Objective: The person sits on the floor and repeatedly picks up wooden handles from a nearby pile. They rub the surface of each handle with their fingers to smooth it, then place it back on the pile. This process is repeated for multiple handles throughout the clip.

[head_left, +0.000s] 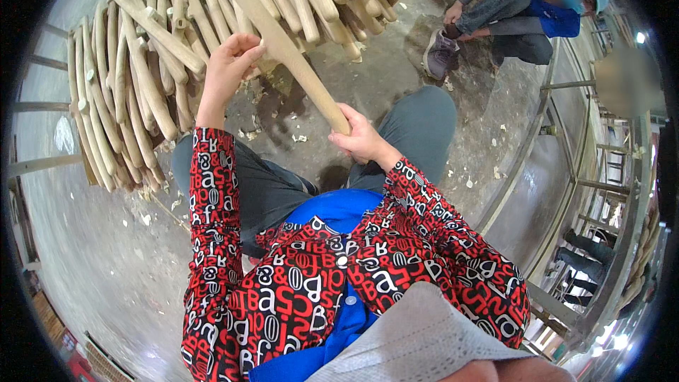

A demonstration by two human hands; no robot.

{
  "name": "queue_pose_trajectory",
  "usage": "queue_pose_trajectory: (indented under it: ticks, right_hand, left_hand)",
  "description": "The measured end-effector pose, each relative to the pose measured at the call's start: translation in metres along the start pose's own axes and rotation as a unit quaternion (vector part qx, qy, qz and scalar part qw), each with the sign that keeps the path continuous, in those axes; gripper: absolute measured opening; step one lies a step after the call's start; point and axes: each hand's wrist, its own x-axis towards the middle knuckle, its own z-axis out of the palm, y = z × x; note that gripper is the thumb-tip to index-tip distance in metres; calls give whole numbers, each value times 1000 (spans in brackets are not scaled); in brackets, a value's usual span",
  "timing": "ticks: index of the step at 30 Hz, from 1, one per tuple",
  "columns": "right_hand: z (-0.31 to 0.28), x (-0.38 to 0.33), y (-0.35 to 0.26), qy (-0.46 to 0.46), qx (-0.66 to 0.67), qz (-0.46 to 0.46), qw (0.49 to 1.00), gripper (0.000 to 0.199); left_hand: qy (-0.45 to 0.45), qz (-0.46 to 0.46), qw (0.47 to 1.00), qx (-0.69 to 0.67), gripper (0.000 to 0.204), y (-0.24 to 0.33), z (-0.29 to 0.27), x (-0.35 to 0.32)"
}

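Over at nine o'clock, a big heap of pale wooden handles [134,92] lies stacked on the concrete floor [99,255], the pile fanning up and across toward twelve o'clock. Now the left hand [232,64], up around eleven o'clock from the picture's middle: its grip is closed around the upper stretch of one long wooden handle [297,64], fingers curled over the top of the shaft, just beside the edge of the heap. That handle runs on a slant, its far end up at twelve o'clock over the pile, its near end coming down toward the centre. And there's the right hand [361,140], just right of centre, grip wrapped tight on the lower end of the same handle, thumb side up. So both hands hold one stick, raised above the lap, over grey trousers and patterned red sleeves. Pale wood chips [300,138] are scattered on the floor between the knees. Out at one o'clock, another person [520,7] in a blue top crouches on the floor, well apart. At three o'clock, a metal rack [601,170] lines the edge.
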Motion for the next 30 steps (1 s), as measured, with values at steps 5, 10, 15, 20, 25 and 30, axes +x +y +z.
queue_pose_trajectory:
  ticks: [5,10,15,20,25,30]
  right_hand:
    - [-5,-1,3,28,-110,-31,993,58]
    - [-7,-6,3,27,-106,-26,994,57]
    - [-9,-2,2,43,-203,-119,971,57]
    - [-1,-2,6,8,-53,-20,998,56]
    - [9,-5,-5,5,38,3,999,51]
    - [2,-7,-5,26,-6,-12,1000,52]
  left_hand:
    - [-3,14,991,132,18,11,-7,-6]
    - [-10,80,975,208,18,15,-7,-9]
    - [39,165,950,262,17,13,-4,-9]
    - [82,208,931,289,16,10,-2,-9]
    - [85,176,963,183,19,7,2,-10]
    - [40,174,968,176,28,19,6,-17]
